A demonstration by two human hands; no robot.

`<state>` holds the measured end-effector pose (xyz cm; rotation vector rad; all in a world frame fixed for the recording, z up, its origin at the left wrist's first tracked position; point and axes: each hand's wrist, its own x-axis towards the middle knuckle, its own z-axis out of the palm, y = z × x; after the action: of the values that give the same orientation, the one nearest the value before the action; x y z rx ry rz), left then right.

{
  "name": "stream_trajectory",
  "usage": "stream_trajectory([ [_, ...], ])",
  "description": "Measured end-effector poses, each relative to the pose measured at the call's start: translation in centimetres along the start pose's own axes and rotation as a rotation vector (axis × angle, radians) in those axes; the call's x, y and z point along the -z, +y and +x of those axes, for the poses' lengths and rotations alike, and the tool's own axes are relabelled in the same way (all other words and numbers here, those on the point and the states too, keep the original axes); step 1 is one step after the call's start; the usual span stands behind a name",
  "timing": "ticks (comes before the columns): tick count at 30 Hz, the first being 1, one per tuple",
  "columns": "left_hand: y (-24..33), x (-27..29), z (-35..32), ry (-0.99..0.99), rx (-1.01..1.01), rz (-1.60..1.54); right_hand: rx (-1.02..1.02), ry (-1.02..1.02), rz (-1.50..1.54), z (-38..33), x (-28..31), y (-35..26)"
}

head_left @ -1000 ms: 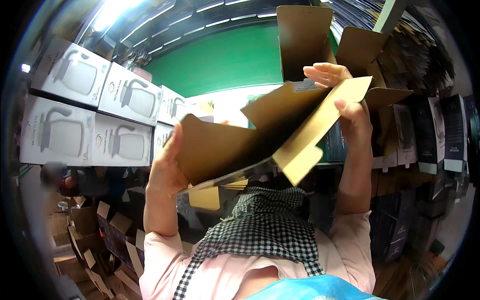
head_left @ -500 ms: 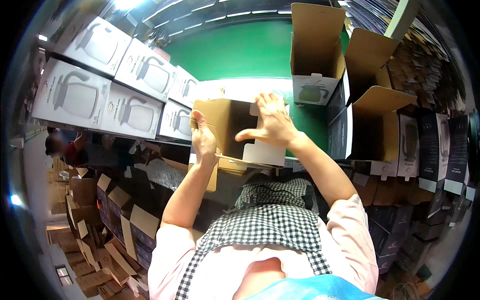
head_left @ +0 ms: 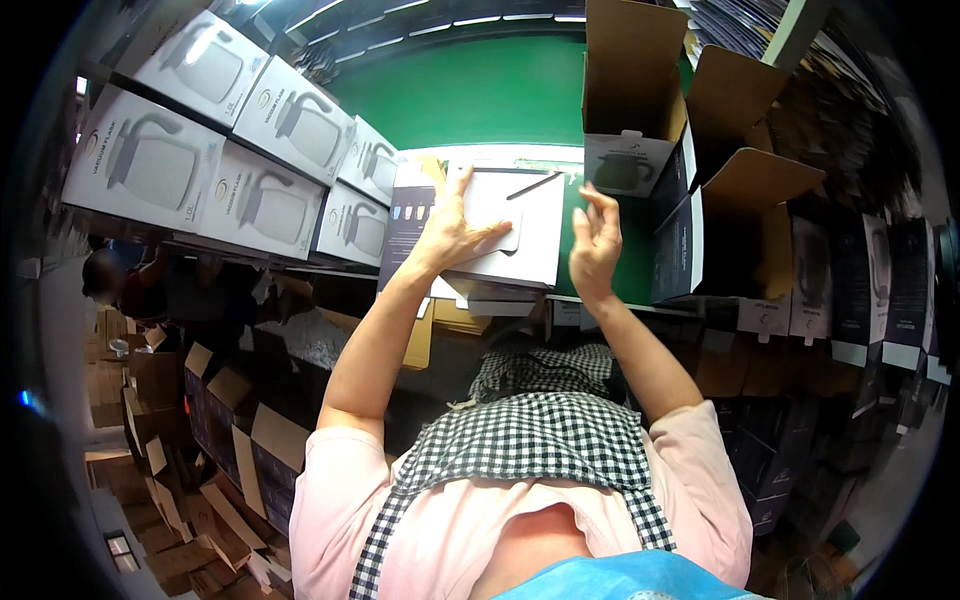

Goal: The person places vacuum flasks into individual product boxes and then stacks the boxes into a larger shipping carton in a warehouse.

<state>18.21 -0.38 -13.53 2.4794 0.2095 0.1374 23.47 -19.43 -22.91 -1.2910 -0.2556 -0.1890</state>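
Head view: a white-and-dark cardboard box sits on the green desk in front of the person, between the 2 hands, its white face up and a dark printed side toward the left. The left hand is spread over that face and touches it, the thumb reaching right to a rounded white tab. A brown flap shows next to its fingers. The right hand is just beside the box's right edge, apart from it, with fingers loosely bent and held away from the thumb.

At the left, 6 white boxes (each with a jug pictured on it) stand stacked in 2 rows of 3. At the right, 3 open boxes show brown insides, flaps raised. The person wears a checked apron over a pale pink shirt.
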Motion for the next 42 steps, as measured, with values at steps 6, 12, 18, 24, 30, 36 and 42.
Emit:
stream_trajectory([
  [6, 1.8, -3.3, 0.4, -0.079, 0.132, 0.210, -1.399, -0.222, 0.180, -5.4, 2.4, 4.1],
  [12, 2.1, -3.5, -0.6, 0.031, 0.141, 0.459, -1.166, -0.403, 0.543, -4.8, 0.8, 1.3],
  [18, 5.1, 2.1, -4.4, 0.097, 0.010, 0.478, -1.100, -0.294, 0.627, -5.5, -1.1, -4.7],
  [24, 4.9, 3.6, -7.0, 0.418, 0.159, 0.484, -1.104, -0.362, 0.566, -5.9, -4.4, -8.3],
  [30, 3.2, 8.2, -11.8, 0.568, -0.071, -0.025, -0.641, -0.376, 0.617, -7.9, -4.3, -8.3],
  [36, -6.2, 9.9, -17.3, -0.081, 0.221, -1.027, 0.181, -0.526, -0.115, -10.7, 0.8, -4.5],
  [42, -6.3, -9.4, -2.8, -0.240, 0.430, -1.028, 0.305, -0.308, -0.781, -9.6, 12.1, 7.2],
])
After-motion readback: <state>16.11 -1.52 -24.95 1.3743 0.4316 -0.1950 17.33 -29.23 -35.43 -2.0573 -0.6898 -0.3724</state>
